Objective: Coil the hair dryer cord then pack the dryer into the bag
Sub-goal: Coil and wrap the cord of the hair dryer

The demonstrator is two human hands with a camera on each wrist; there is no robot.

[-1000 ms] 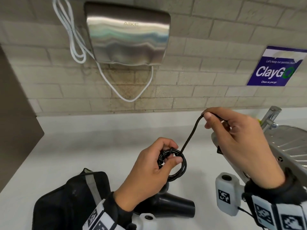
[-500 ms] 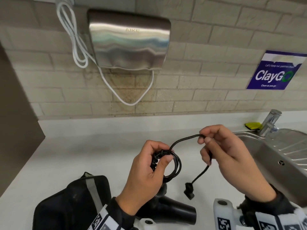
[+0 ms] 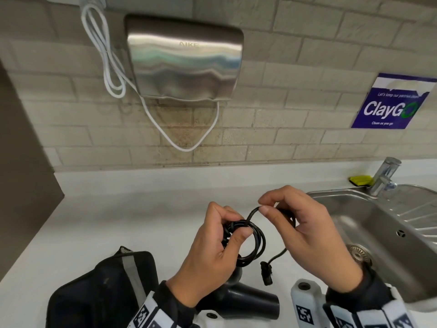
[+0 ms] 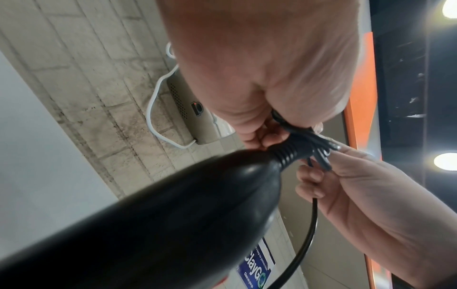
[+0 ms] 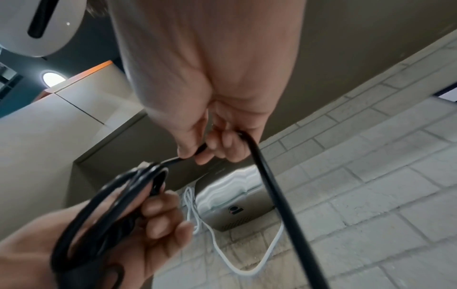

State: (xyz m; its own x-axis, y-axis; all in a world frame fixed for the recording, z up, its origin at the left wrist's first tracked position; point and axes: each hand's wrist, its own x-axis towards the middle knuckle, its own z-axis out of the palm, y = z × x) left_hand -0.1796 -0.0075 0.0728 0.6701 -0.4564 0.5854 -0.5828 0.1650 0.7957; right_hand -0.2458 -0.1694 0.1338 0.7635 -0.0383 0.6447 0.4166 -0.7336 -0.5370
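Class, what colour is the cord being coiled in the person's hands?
Black: the thin round rubbery hair dryer cord is plain black throughout, clearest in the head view.

Cord coil (image 3: 250, 242) held in left grip (image 3: 212, 252); right grip (image 3: 305, 235) just right of it, pinching free cord end. Plug (image 3: 266, 273) hangs below right grip. Hair dryer (image 3: 246, 301) on counter (image 3: 118, 221) beneath left grip. Bag (image 3: 99, 292) left of dryer. Sink (image 3: 378, 233) right of right grip.

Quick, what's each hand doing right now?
Left hand: grip closed, holding the coiled cord.
Right hand: grip closed, pinching the cord's loose end.
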